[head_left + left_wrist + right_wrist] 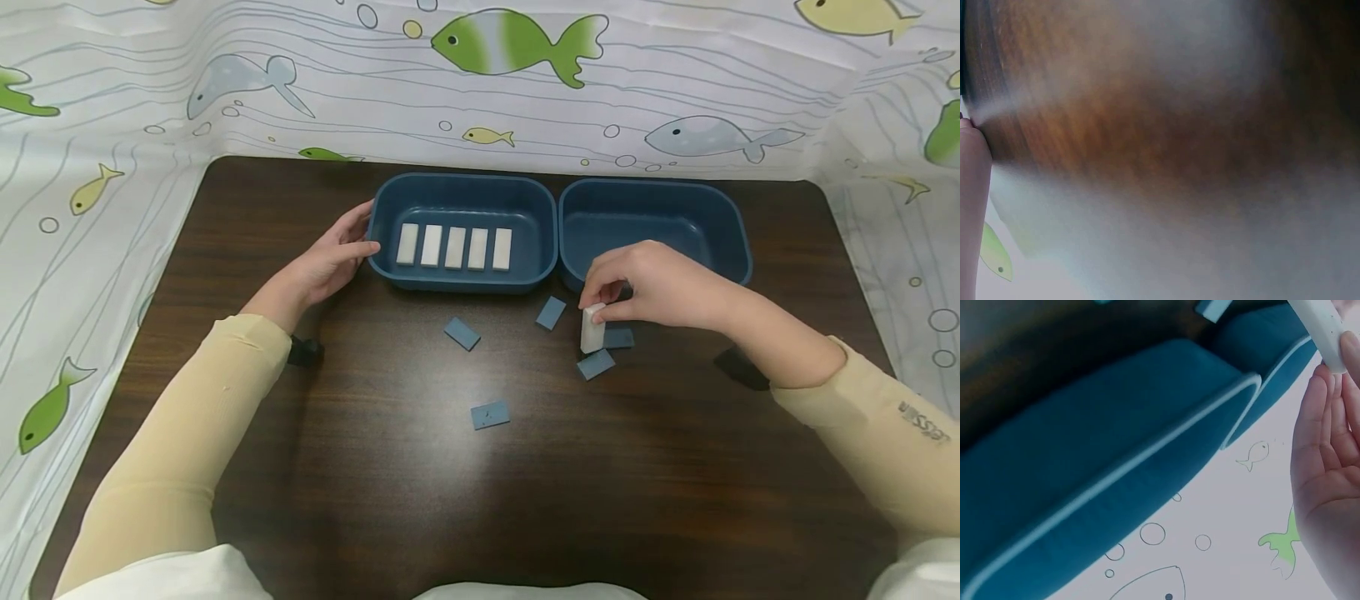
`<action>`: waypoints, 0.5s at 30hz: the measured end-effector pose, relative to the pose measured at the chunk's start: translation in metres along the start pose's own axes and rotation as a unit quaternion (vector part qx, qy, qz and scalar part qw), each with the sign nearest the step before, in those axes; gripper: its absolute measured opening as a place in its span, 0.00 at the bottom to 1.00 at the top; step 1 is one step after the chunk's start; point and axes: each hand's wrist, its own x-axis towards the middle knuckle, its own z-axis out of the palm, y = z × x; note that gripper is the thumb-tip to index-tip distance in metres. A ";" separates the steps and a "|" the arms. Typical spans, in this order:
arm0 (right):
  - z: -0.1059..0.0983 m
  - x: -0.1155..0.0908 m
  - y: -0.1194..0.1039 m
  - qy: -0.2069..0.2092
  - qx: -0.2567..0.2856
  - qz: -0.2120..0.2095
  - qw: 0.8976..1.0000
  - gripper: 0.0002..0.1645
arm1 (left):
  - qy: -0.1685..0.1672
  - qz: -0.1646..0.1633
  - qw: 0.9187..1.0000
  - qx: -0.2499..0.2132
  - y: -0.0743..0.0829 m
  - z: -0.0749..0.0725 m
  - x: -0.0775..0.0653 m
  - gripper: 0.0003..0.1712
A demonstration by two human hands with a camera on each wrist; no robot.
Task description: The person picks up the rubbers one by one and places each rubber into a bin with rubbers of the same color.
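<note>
My right hand (660, 279) pinches a white rectangular block (592, 330) between thumb and fingers. It holds the block upright over the table, in front of the right blue bin (738, 242). In the right wrist view the same white block (1319, 331) shows at the top right. My left hand (330, 258) holds the left end of the left blue bin (465, 282), its thumb over the rim. Several white blocks (455, 248) lie in a row inside that bin. Blue tiles lie near the right hand, one (596, 364) just below the held block and another (618, 337) beside it.
More blue tiles lie scattered on the dark wooden table (375, 500): one (551, 312) by the bins, one (462, 333) left of it, one (491, 415) nearer the front. A fish-patterned sheet (390, 108) surrounds the table's back and sides.
</note>
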 end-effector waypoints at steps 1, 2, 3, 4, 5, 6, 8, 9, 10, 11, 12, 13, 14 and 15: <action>-0.002 0.003 0.000 0.001 -0.001 0.001 1.000 0.12 | 0.000 0.001 1.000 0.000 0.000 0.000 0.000 0.46; -0.004 0.005 0.001 0.003 -0.002 0.001 1.000 0.12 | 0.000 0.002 1.000 -0.001 0.000 0.000 0.000 0.46; -0.006 0.008 0.001 0.004 -0.002 0.001 1.000 0.12 | 0.000 0.003 1.000 -0.001 0.000 0.000 0.000 0.46; -0.009 0.011 0.001 0.006 0.000 0.000 1.000 0.12 | 0.000 0.004 1.000 -0.002 0.000 0.000 0.000 0.46; -0.011 0.013 0.001 0.007 0.000 -0.001 1.000 0.12 | -0.001 0.004 1.000 -0.002 0.000 0.000 0.000 0.46; -0.013 0.016 0.001 0.009 0.001 -0.003 1.000 0.12 | -0.001 0.005 1.000 -0.003 0.000 0.000 0.000 0.46; -0.018 0.021 0.000 0.012 0.004 -0.006 1.000 0.12 | -0.001 0.004 1.000 -0.003 0.000 0.000 0.000 0.46; -0.020 0.024 0.000 0.013 0.005 -0.007 1.000 0.12 | -0.001 0.003 1.000 -0.003 0.000 0.000 0.000 0.46; -0.023 0.026 0.000 0.014 0.005 -0.008 1.000 0.11 | -0.001 0.002 1.000 -0.003 0.000 0.000 0.000 0.46; -0.025 0.029 -0.001 0.015 0.003 -0.007 1.000 0.11 | -0.001 0.002 1.000 -0.003 -0.001 0.000 0.000 0.46; -0.027 0.032 -0.001 0.015 0.004 -0.006 1.000 0.11 | -0.001 0.002 1.000 -0.003 -0.001 0.000 0.001 0.46; -0.030 0.035 -0.002 0.016 0.002 -0.004 1.000 0.11 | 0.000 0.001 1.000 -0.003 -0.001 -0.001 0.001 0.46; -0.032 0.038 -0.002 0.016 0.000 -0.002 1.000 0.10 | 0.000 0.001 1.000 -0.003 -0.002 -0.001 0.001 0.46; -0.035 0.041 -0.003 0.017 -0.001 0.000 1.000 0.10 | 0.000 0.001 1.000 -0.004 -0.002 -0.001 0.001 0.46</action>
